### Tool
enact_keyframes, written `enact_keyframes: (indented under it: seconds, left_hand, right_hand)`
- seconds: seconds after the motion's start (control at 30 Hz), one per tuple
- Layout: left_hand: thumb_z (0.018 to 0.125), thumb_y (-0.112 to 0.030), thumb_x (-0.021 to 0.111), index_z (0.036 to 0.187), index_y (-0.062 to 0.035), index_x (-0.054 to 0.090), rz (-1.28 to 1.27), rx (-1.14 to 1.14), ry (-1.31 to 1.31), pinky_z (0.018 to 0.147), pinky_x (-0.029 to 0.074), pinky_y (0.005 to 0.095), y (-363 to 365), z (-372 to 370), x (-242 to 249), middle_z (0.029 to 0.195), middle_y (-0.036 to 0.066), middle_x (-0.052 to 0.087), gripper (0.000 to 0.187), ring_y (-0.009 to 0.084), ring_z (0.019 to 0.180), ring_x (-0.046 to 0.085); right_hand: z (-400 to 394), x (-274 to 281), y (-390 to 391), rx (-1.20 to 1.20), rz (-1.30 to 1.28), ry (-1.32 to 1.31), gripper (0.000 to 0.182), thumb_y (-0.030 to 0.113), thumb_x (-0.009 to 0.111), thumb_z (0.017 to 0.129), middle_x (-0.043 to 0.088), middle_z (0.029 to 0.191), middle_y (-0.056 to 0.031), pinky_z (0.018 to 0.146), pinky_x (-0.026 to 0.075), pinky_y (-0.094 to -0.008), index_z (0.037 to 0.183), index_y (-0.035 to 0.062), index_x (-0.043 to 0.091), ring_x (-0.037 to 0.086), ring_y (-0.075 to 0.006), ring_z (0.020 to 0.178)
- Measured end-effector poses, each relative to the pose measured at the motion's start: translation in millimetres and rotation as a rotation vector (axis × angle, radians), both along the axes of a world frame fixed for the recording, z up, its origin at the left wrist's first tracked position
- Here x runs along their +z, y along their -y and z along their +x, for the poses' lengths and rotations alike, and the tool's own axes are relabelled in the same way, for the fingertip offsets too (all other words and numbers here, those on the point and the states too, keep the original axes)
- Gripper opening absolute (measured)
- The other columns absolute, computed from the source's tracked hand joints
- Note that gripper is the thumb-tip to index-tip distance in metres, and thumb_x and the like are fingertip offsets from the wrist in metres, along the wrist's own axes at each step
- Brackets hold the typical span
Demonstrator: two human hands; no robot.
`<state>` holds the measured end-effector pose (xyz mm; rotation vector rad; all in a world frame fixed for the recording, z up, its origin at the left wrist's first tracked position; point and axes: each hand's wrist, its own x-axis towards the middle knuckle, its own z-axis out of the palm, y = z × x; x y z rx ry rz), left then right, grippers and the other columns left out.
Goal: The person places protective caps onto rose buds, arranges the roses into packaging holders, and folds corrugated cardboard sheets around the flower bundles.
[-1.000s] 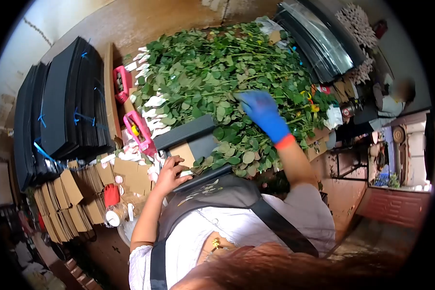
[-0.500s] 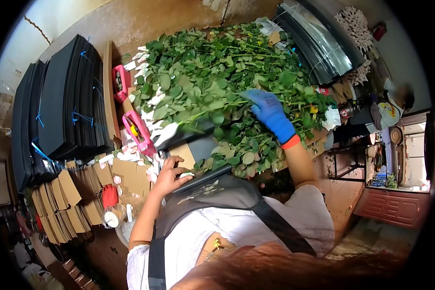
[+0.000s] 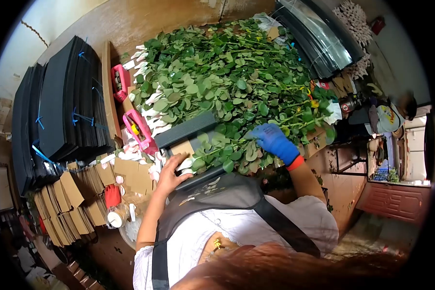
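My right hand (image 3: 276,144), in a blue glove with an orange cuff, is closed around leafy stems of roses (image 3: 222,152). These lie across a black tray (image 3: 217,173) close to my body, and their white-covered heads (image 3: 185,165) point left. Beside those heads rests my bare left hand (image 3: 171,173), fingers and thumb apart. A dark grey padded strip (image 3: 187,129) forms the tray's far side, with brown cardboard (image 3: 182,147) inside. Behind it spreads a large pile of leafy rose stems (image 3: 227,72), their pale heads along the left side.
Stacks of black sheets (image 3: 65,101) tied with blue string stand at left. Pink plastic holders (image 3: 137,129) sit beside the pile. Folded cardboard pieces (image 3: 65,203) and a jar (image 3: 115,218) are lower left. Clear-wrapped sheets (image 3: 319,36) lie upper right; another person (image 3: 390,116) is at far right.
My right hand has come down towards me, and the rose it carried now lies in the tray with its head by my left hand. The padded strip is now in plain view.
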<state>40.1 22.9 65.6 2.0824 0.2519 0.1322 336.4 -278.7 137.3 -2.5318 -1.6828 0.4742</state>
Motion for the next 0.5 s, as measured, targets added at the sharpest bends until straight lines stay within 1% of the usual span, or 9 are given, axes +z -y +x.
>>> enact_keyframes:
  seconds: [0.07,0.1,0.17,0.2,0.23,0.3,0.37,0.47,0.5]
  left_hand:
    - [0.07,-0.023,0.09,0.131,-0.01,0.064,0.149,-0.086,0.026,0.105,0.046,0.0426,-4,-2,-12,0.13,0.008,0.067,0.068,0.0336,0.127,0.056]
    - [0.07,-0.021,0.09,0.124,-0.0087,0.068,0.124,-0.064,0.036,0.105,0.046,0.0434,-2,0,-5,0.122,0.007,0.07,0.06,0.0344,0.126,0.056]
    - [0.072,-0.02,0.088,0.119,-0.0077,0.069,0.117,-0.057,0.023,0.104,0.046,0.0435,0,3,4,0.118,0.008,0.07,0.053,0.0345,0.126,0.055]
    - [0.073,-0.02,0.088,0.117,-0.0072,0.069,0.114,-0.055,0.016,0.104,0.046,0.0436,0,5,7,0.116,0.008,0.071,0.05,0.0345,0.126,0.055]
    - [0.077,-0.019,0.084,0.11,-0.0056,0.07,0.134,-0.062,0.05,0.101,0.046,0.044,0,8,11,0.112,0.009,0.07,0.039,0.0349,0.123,0.055]
    - [0.079,-0.02,0.082,0.11,-0.0052,0.069,0.139,-0.056,0.058,0.1,0.047,0.0441,-2,10,3,0.111,0.011,0.07,0.037,0.0351,0.121,0.056]
    - [0.081,-0.018,0.079,0.109,-0.0053,0.069,0.14,-0.013,0.065,0.097,0.047,0.0445,1,10,2,0.106,0.014,0.069,0.032,0.0352,0.116,0.057]
    - [0.081,-0.014,0.077,0.108,-0.0057,0.069,0.226,-0.005,0.119,0.097,0.047,0.0439,5,9,5,0.102,0.014,0.069,0.03,0.0349,0.113,0.058]
    - [0.08,-0.012,0.075,0.108,-0.0059,0.069,0.262,-0.005,0.13,0.096,0.046,0.0437,6,10,10,0.101,0.013,0.069,0.03,0.0339,0.111,0.058]
  right_hand:
    - [2,-1,2,0.027,-0.056,-0.03,0.04,0.016,0.068,0.08,0.07,0.103,-0.0049,0.084,0.053,-0.0417,0.118,0.0276,0.071,0.066,-0.0283,0.098]
    - [6,6,-1,0.044,-0.063,-0.028,0.039,0.018,0.069,0.08,0.07,0.103,-0.0051,0.085,0.053,-0.0414,0.118,0.0277,0.071,0.066,-0.0284,0.099]
    - [26,15,-14,0.003,-0.064,-0.019,0.037,0.026,0.068,0.081,0.072,0.103,-0.0073,0.084,0.055,-0.0423,0.118,0.0279,0.071,0.069,-0.0304,0.098]
    - [41,33,-28,-0.113,0.068,-0.031,0.032,0.026,0.062,0.087,0.073,0.105,-0.0095,0.08,0.056,-0.0455,0.118,0.0266,0.071,0.07,-0.0337,0.09]
    - [63,23,-38,-0.207,0.4,-0.027,0.03,0.022,0.056,0.091,0.074,0.105,-0.0105,0.076,0.057,-0.0487,0.117,0.0238,0.071,0.07,-0.0369,0.085]
    - [94,22,-77,-0.331,0.719,0.369,0.03,0.016,0.059,0.09,0.072,0.103,-0.0158,0.084,0.055,-0.0472,0.117,0.0157,0.07,0.068,-0.0378,0.093]
    - [139,-31,-91,-0.301,0.48,0.748,0.031,0.018,0.06,0.088,0.072,0.11,-0.0143,0.09,0.053,-0.0479,0.117,0.0147,0.069,0.066,-0.0377,0.098]
    - [158,-15,-113,-0.368,-0.18,0.303,0.038,0.015,0.065,0.086,0.069,0.114,-0.0112,0.093,0.052,-0.0462,0.124,0.0157,0.066,0.064,-0.0332,0.108]
    - [149,11,-119,-0.541,0.068,0.215,0.037,0.011,0.064,0.085,0.067,0.119,-0.007,0.099,0.049,-0.0442,0.121,0.0175,0.067,0.06,-0.0301,0.114]
